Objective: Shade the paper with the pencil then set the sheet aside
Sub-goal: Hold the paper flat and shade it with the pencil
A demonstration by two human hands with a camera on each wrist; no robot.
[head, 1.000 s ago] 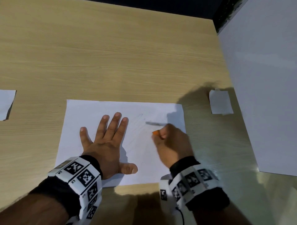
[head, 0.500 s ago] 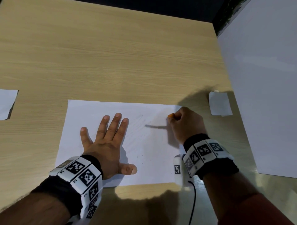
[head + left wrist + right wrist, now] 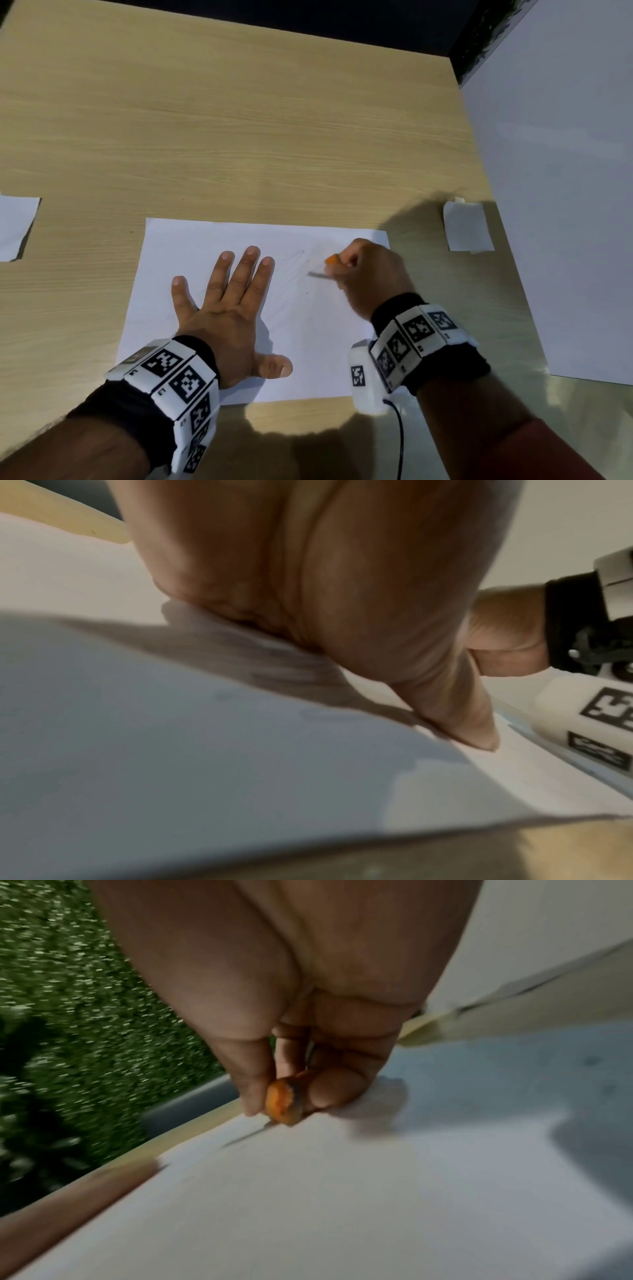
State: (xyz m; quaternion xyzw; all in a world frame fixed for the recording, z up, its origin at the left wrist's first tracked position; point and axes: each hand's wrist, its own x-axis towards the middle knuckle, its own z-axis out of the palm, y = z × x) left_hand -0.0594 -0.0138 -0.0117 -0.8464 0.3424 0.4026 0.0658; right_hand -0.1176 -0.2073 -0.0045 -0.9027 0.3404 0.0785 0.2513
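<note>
A white sheet of paper lies on the wooden table, with faint grey pencil strokes on its upper right part. My left hand lies flat on the sheet, fingers straight and spread, palm pressing it down; the left wrist view shows the palm and thumb on the paper. My right hand is curled around a short orange pencil near the sheet's top right corner. In the right wrist view the thumb and fingers pinch the pencil with its tip on the paper.
A small white paper scrap lies on the table right of the sheet. Another white piece sits at the left edge. A large white board covers the right side. The table's far edge meets a dark background.
My right hand with the pencil swung to the right and up, then back a little to the left across the sheet's upper right part. The left hand stayed flat on the paper.
</note>
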